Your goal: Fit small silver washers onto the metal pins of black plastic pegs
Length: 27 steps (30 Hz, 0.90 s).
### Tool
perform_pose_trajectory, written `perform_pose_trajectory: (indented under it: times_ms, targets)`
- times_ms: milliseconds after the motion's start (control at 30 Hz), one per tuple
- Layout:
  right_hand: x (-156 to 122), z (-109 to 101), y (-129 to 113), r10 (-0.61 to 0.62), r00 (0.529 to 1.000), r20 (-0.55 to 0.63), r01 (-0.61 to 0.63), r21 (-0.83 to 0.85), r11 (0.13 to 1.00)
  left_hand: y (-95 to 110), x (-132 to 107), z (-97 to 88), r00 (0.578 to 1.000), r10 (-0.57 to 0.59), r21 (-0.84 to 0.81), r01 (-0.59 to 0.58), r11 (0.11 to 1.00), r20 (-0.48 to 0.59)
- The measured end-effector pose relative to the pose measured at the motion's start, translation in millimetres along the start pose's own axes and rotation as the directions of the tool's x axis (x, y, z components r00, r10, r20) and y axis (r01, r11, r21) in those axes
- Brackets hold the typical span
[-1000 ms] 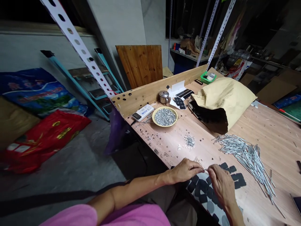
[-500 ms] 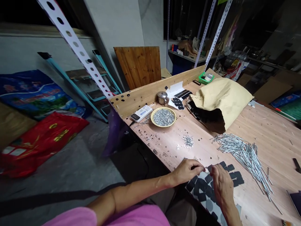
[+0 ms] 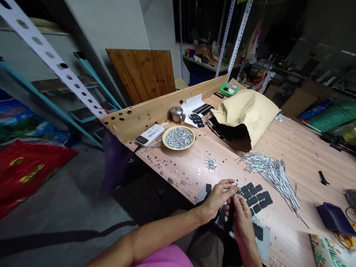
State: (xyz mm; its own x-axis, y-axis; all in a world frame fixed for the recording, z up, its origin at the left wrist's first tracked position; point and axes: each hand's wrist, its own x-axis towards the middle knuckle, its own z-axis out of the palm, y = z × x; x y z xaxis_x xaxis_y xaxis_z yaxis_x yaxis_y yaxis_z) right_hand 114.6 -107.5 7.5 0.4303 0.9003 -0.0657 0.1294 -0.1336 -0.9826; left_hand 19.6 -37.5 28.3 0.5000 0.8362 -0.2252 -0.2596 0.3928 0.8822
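Observation:
My left hand point(image 3: 221, 196) is closed in a pinch over the near edge of the table. Touching its fingertips is my right hand point(image 3: 242, 215), with thumb and fingers pressed together. A tiny dark tip shows at the left fingers, and something dark hangs beside the right palm; I cannot make out what either is. Around and under both hands lie black rounded-square pads point(image 3: 253, 200), some on a grey sheet point(image 3: 266, 237). Beyond the hands is a small heap of metal nuts or washers point(image 3: 211, 164). A pile of thin metal rods point(image 3: 274, 178) lies to the right.
A yellow bowl point(image 3: 178, 147) of small metal pieces stands by a white box-shaped device point(image 3: 150, 135) and a metal cup point(image 3: 176, 114). Behind the rods lies a large open paper sack point(image 3: 250, 111). A dark blue tray point(image 3: 335, 218) sits at the right. A wooden board edges the back.
My hands have come together, the right one turning inward against the left. The camera view has swung right, bringing the blue tray and a patterned packet further into sight.

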Motion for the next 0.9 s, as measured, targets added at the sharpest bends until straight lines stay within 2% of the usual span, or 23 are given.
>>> perform_pose_trajectory:
  times_ms: [67,100,133,200,233,300,333,400,467,533,567,700,833,900]
  targets:
    - [7.9,-29.1,5.8,-0.140,0.985,-0.101,0.110,-0.260,0.959,-5.6,3.3,-3.3,1.000,0.014,0.045,-0.015,0.999,0.020]
    - [13.7,-46.2,9.2,-0.266,0.953,-0.145,0.184,-0.421,0.888,-9.2,4.7,-6.1,1.000,0.021,0.067,-0.023,0.997,0.020]
    - [20.5,-63.5,12.6,-0.403,0.900,-0.164,0.244,-0.577,0.779,-13.3,5.9,-9.5,1.000,0.018,0.094,-0.019,0.995,0.011]
    - [35.1,-94.9,19.3,-0.603,0.793,-0.081,0.296,-0.815,0.499,-22.8,7.1,-17.5,0.999,0.028,0.158,-0.020,0.987,-0.043]
    - [41.8,-107.4,22.4,-0.652,0.758,-0.005,0.301,-0.884,0.357,-27.7,7.1,-21.9,0.996,0.047,0.191,-0.033,0.981,-0.071]
    - [51.1,-123.6,28.0,-0.676,0.725,0.130,0.310,-0.938,0.152,-36.7,5.8,-31.6,0.988,0.100,0.259,-0.068,0.964,-0.114]
    - [52.8,-127.3,30.7,-0.672,0.719,0.176,0.322,-0.942,0.098,-40.3,4.4,-37.0,0.982,0.135,0.299,-0.091,0.950,-0.132]
    - [49.9,-127.8,36.5,-0.652,0.719,0.239,0.367,-0.928,0.065,-45.6,0.7,-48.7,0.958,0.228,0.405,-0.142,0.903,-0.172]
    - [42.0,-123.5,42.3,-0.593,0.719,0.362,0.480,-0.876,0.046,-48.9,-3.2,-60.7,0.926,0.320,0.526,-0.174,0.832,-0.200]
    - [35.7,-119.7,47.1,-0.516,0.701,0.492,0.589,-0.807,0.030,-52.0,-6.2,-70.8,0.907,0.368,0.622,-0.170,0.765,-0.205]
    - [34.7,-118.9,49.1,-0.495,0.702,0.512,0.604,-0.796,0.033,-54.0,-7.0,-74.5,0.902,0.380,0.657,-0.162,0.736,-0.203]
    - [41.8,-118.4,56.5,-0.521,0.770,0.368,0.474,-0.877,0.082,-64.5,-5.7,-80.7,0.891,0.423,0.758,-0.159,0.633,-0.167]
    - [47.8,-117.9,60.2,-0.501,0.769,0.397,0.504,-0.858,0.094,-72.8,-2.4,-80.7,0.853,0.504,0.830,-0.180,0.528,-0.136]
    - [49.9,-120.9,58.8,-0.515,0.783,0.348,0.457,-0.884,0.097,-74.3,-1.8,-80.6,0.838,0.533,0.855,-0.187,0.483,-0.118]
